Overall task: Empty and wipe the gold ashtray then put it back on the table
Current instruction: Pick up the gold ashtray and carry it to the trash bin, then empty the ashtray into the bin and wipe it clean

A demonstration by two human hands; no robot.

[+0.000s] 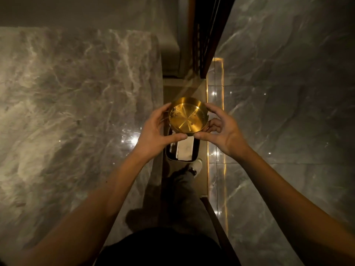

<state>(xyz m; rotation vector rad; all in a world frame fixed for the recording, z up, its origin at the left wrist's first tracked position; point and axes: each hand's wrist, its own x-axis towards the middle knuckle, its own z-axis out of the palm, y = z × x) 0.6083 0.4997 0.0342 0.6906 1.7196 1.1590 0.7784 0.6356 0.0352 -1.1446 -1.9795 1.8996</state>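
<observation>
Gold ashtray: a round, shallow metal dish held in the air between both hands, tilted so its open face turns toward the camera.
Ashtray contents: dark specks of ash cling to the inner floor on its left side; a few small flecks sit nearer the lower right.
Left hand: its grip pinches the ashtray, with the thumb pressed under the lower rim and the fingers curled round the upper left edge.
Right hand: its grip also pinches the ashtray, thumb at the lower rim beside the left thumb, fingers wrapped over the right and upper edge.
Position of the ashtray: it hangs directly above a dark bin that stands on the floor, apart from it and touching no surface.
Bin contents: a pale sheet or wad of paper lies inside, partly hidden by the ashtray and thumbs.
Counter: a grey veined marble slab fills the left of the head view, well apart from the ashtray.
Floor: glossy grey marble tiles on the right, with a lit gold strip running along their edge.
Person: a leg in grey trousers and a light shoe show just below the bin.
</observation>
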